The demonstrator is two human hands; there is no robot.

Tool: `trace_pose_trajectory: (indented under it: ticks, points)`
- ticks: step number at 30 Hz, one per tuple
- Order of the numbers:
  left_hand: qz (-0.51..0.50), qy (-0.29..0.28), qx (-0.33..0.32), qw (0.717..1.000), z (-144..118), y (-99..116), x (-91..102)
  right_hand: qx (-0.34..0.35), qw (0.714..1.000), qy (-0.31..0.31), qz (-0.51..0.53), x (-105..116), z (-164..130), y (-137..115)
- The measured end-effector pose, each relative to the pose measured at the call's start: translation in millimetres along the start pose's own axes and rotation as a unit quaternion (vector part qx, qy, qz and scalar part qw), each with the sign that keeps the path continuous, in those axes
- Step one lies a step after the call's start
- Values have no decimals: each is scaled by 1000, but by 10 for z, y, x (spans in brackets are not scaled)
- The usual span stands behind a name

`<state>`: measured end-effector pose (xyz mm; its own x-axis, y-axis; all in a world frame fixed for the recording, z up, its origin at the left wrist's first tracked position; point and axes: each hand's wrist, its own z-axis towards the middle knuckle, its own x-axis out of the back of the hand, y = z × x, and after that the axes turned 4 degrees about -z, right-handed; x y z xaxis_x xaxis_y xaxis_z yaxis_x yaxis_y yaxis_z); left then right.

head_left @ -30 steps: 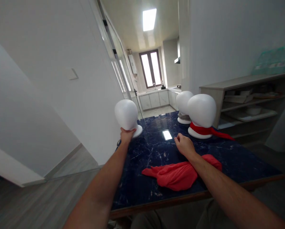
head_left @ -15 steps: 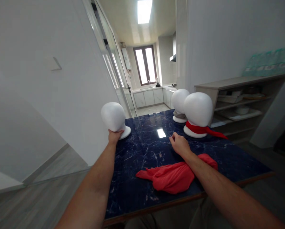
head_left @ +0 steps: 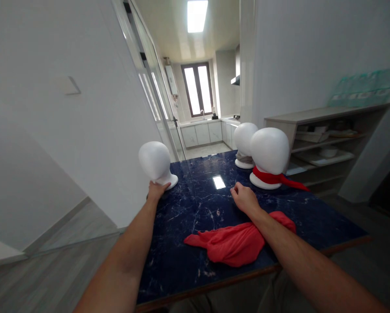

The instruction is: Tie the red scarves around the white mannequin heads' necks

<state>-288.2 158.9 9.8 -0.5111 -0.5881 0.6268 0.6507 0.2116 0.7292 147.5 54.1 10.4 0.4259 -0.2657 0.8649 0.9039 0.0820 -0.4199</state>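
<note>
both arms outstretched, hands (head_left: 156, 190) (head_left: 243, 198) curled

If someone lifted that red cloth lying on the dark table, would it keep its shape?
Probably not. The red cloth lies crumpled in soft folds on the table, so it would likely droop. It looks thin, so probably light. The polished tabletop suggests it would slide easily when pushed.

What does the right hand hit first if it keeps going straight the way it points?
Probably bare table first. The right hand points up-left toward the far edge, passing left of the red-scarfed mannequin head. Depth is unclear.
</note>
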Motion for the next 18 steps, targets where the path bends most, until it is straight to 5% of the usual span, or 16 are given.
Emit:
trace_pose_trajectory:
  ticks: [6, 12, 16, 18]
  points:
    - [2, 29, 49, 998, -444, 174, 137, -11, 1000, -10, -5, 32, 7, -12]
    - [-146, -9, 27, 989, -1306, 597, -13, -30, 995, -6, 98, 187, -85, -66]
    - [-187, -132, -89, 969, -1923, 784, -164, -16, 988, 40, 148, 361, -208, -134]
    - [-166, -129, -188, 959, -2110, 817, -161, -8, 984, 67, 164, 481, -229, -140]
